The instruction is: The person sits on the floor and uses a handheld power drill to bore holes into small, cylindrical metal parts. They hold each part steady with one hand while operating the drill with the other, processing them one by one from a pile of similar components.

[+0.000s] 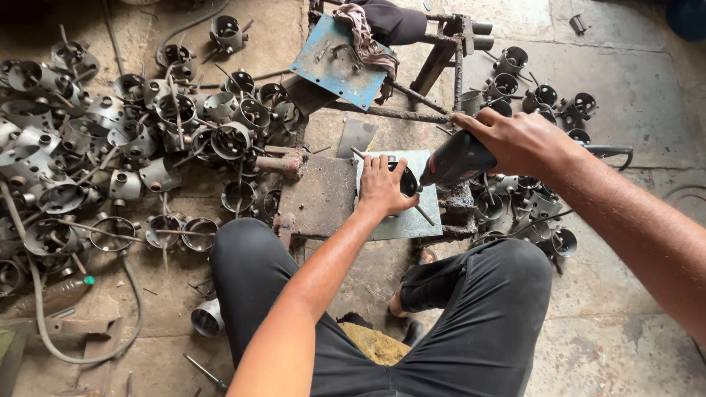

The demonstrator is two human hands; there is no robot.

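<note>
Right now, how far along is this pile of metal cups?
Judging by the heaps, a smaller batch of grey metal cup parts lies on the right, possibly done. In hand: the left hand steadies one cup on the grey steel plate while the right hand aims a black power tool. The large left pile seemingly remains.

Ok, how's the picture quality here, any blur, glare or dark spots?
Head view: soft, even light with no strong glare; the left hand and right hand look sharp; the top left corner over the pile of metal cups falls darker; the wide lens bends the edges.
</note>
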